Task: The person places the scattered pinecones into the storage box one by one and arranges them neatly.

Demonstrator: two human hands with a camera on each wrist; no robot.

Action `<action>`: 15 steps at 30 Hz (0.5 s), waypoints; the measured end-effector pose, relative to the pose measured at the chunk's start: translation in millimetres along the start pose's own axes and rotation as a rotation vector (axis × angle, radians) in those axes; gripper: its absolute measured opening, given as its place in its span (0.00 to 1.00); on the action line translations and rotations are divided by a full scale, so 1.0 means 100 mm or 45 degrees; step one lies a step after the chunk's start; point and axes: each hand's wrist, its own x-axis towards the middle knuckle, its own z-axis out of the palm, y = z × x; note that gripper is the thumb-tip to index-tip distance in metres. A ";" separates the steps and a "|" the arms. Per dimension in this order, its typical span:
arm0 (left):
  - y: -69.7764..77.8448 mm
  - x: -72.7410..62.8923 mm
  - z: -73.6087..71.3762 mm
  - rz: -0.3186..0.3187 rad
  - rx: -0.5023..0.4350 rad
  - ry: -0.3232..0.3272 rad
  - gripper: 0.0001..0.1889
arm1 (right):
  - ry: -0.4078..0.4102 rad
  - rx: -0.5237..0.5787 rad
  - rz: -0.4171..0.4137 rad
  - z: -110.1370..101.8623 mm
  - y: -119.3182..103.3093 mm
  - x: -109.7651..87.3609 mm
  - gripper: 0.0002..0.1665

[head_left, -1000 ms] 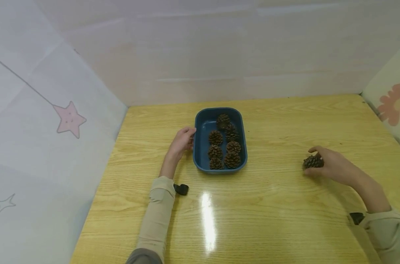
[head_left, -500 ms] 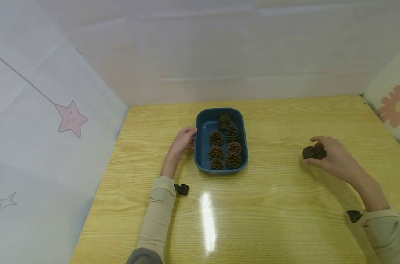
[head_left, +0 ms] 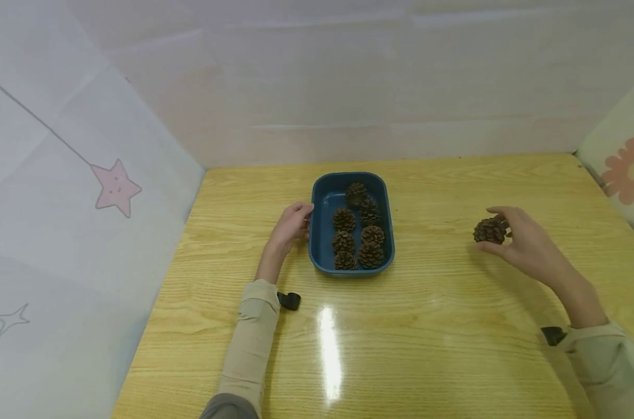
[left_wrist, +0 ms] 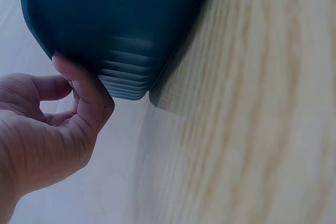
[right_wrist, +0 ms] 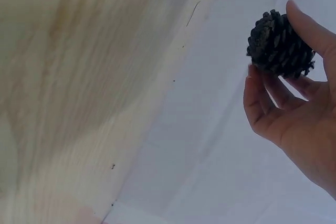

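Observation:
My right hand (head_left: pixel 534 249) holds a brown pine cone (head_left: pixel 490 231) between thumb and fingers, above the right part of the table. In the right wrist view the pine cone (right_wrist: pixel 278 45) sits at the fingertips, its scales dark and spread. At the left, my left hand (head_left: pixel 289 226) grips the rim of a dark blue plastic tub (head_left: pixel 351 273) on its left side. Bent fingers show at the tub's edge in the left wrist view, beside its ribbed wall (left_wrist: pixel 126 72). Several pine cones (head_left: pixel 344 219) lie inside the tub, mostly toward its right and near side.
A yellow wood-grain table (head_left: pixel 427 337) lies under everything. Pale sheets rise behind it and along both sides, with a pink star (head_left: pixel 117 187) on the left one and a red flower (head_left: pixel 631 170) on the right one. Black wrist cameras (head_left: pixel 289 301) sit at both cuffs.
The right hand has lifted the pine cone off the table and carried it slightly farther back and left. The left hand stays at the tub's rim.

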 end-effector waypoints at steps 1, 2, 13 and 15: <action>0.00 0.00 0.00 0.000 0.000 -0.001 0.14 | 0.004 -0.001 0.000 0.00 -0.01 0.01 0.48; 0.00 0.00 0.00 -0.001 -0.001 -0.003 0.14 | 0.012 -0.005 -0.005 0.00 -0.02 0.03 0.48; 0.00 -0.01 0.00 -0.003 -0.015 -0.002 0.14 | 0.054 0.004 -0.036 -0.04 -0.19 0.16 0.43; 0.00 -0.01 0.00 0.000 -0.012 -0.001 0.14 | 0.059 -0.006 -0.044 -0.03 -0.21 0.18 0.42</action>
